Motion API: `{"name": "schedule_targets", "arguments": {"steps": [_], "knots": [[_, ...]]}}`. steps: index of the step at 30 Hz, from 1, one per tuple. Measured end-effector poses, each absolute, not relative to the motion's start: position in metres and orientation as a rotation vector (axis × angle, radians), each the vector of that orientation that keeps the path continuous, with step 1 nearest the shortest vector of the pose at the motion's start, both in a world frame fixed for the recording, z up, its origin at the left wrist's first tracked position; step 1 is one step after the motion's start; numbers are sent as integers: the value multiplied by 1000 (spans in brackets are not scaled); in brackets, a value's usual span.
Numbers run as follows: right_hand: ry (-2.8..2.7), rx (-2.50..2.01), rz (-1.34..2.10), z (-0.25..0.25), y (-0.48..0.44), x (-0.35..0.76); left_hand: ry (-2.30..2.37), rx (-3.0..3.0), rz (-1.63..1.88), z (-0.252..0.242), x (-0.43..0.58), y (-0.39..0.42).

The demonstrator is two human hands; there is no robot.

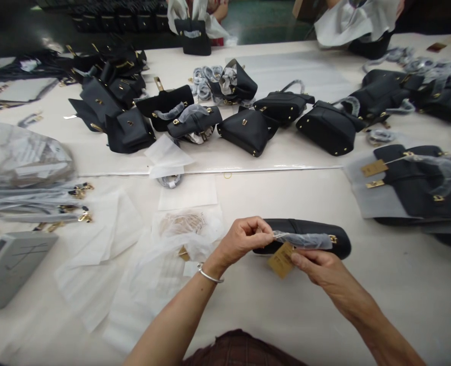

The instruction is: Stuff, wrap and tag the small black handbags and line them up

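In front of me on the table lies a black handbag (339,239), its handle (305,241) wrapped in clear plastic and fixed with gold fittings. A tan hang tag (281,260) dangles beside the handle on a thin cord. My left hand (248,235), with a bracelet at the wrist, pinches the cord near the handle's left end. My right hand (319,264) is closed on the tag's upper right corner, just below the handle. Part of the bag is hidden behind both hands.
Several black handbags (248,127) stand in a row across the far table. Tagged bags (412,188) lie at the right. Thin white paper sheets (95,244), wrapped straps (30,198) and a grey tape dispenser (15,264) are at the left. Other people handle bags at the back.
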State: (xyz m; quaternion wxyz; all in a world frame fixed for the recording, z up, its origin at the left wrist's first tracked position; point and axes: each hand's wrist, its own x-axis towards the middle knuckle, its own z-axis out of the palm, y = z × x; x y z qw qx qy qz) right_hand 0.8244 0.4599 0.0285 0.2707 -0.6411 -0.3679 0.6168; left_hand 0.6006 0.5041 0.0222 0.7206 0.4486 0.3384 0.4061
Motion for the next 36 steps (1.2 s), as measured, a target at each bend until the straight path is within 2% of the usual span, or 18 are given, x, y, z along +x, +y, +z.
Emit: {"name": "schedule_targets", "arguments": {"steps": [4, 8, 13, 18, 21, 26, 32, 36], "knots": [[-652, -1557, 1810, 34, 457, 811, 817, 1335, 982, 26, 592, 491], [-342, -1471, 1757, 37, 453, 784, 895, 1646, 1113, 16, 592, 469], [-308, -1400, 1656, 31, 452, 768, 888, 1803, 1155, -4, 610, 433], [-579, -1514, 1609, 22, 452, 780, 1254, 1448, 1384, -4, 618, 437], [-665, -1558, 1572, 22, 452, 786, 1448, 1502, 1141, 5, 619, 460], [-720, -1587, 1516, 23, 444, 805, 1389, 1608, 872, 22, 615, 483], [-632, -1740, 730, -10, 418, 872, 1408, 1242, 995, 11, 578, 500], [-969, -1943, 974, -35, 419, 905, 1386, 1023, 1052, -12, 572, 512]]}}
